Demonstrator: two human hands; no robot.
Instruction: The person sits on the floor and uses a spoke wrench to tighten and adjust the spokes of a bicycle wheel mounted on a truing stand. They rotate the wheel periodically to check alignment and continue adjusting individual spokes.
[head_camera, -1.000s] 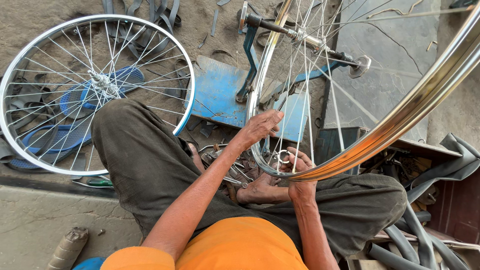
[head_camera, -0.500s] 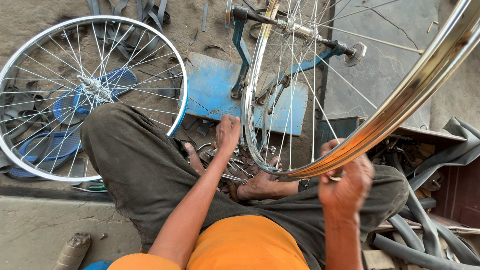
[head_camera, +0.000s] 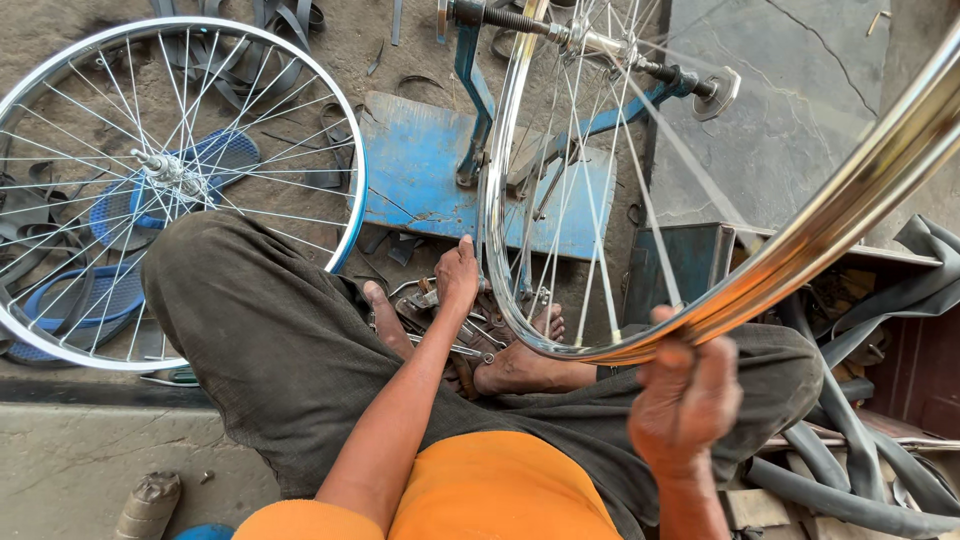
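Observation:
A chrome bicycle wheel stands upright in a blue truing stand, its hub at the top. Its near rim sweeps up to the right, close to the camera. My right hand is closed around that rim at its lowest part, beside a spoke. My left hand reaches down onto a pile of metal tools by my bare feet, right next to the rim. Its fingers are hidden behind the back of the hand.
A second spoked wheel lies flat on the ground at left, over blue slippers. Black rubber tubes and a dark box crowd the right side. Rubber strips lie at the top, a concrete step below left.
My left hand left the rim and dropped to the tools by my feet. My right hand moved from the rim's inside near my feet to grip its lower right part.

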